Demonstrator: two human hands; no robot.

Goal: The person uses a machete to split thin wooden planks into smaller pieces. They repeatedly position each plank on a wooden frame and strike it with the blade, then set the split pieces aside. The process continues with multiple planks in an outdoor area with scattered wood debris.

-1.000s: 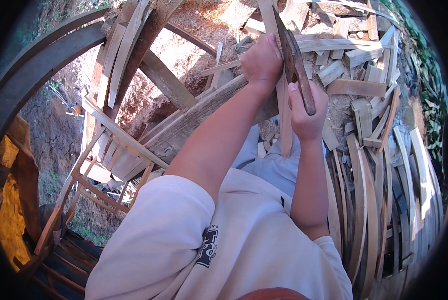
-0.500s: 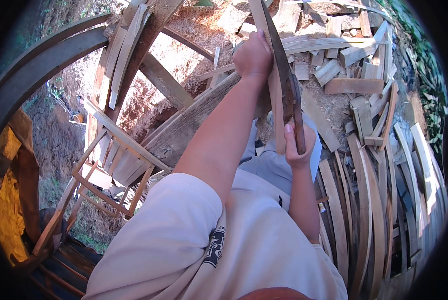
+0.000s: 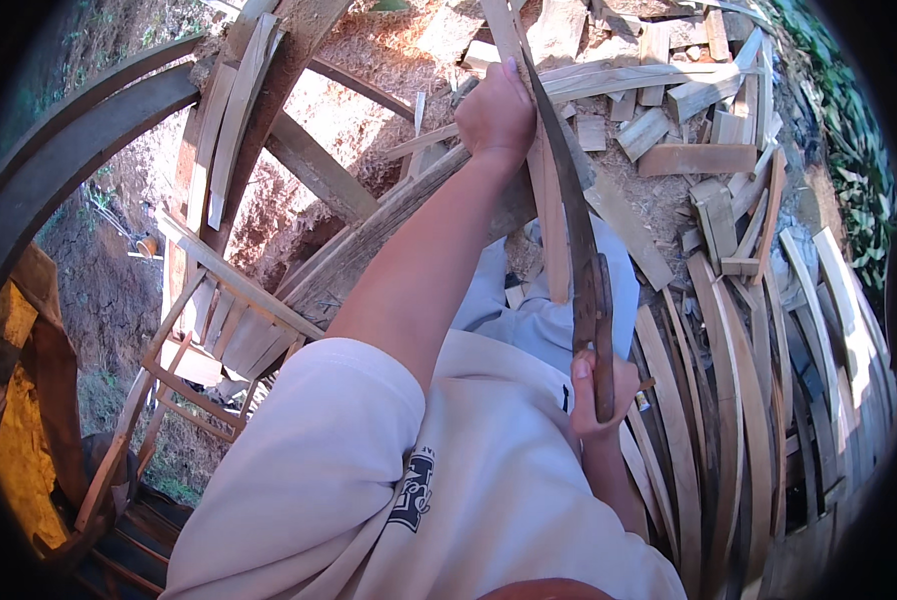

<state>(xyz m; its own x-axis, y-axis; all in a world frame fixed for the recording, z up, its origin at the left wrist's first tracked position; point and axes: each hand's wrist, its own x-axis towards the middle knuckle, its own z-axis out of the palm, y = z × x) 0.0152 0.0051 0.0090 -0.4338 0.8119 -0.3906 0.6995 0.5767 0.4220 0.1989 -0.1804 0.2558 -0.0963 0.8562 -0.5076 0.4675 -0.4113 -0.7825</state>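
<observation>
My left hand [image 3: 499, 113] is closed around a long pale wooden strip [image 3: 548, 220] at the top middle. The strip's lower end points toward my body. In my closed right hand [image 3: 606, 392] is the brown wooden handle of a handsaw [image 3: 574, 200]. Its long dark blade runs upward along the strip's right side, seen nearly edge-on. The blade's far part lies against or very near the strip beside my left hand; its teeth are too small to make out.
A thick weathered beam [image 3: 344, 250] lies under my left forearm. Several offcuts [image 3: 696, 160] are scattered on sawdust at the upper right. Long curved slats [image 3: 744, 400] are stacked at the right. A wooden frame [image 3: 194, 390] stands at the left.
My right hand has drawn the saw back toward my body, down along the strip. My left hand stays on the strip. The whole view has shifted slightly.
</observation>
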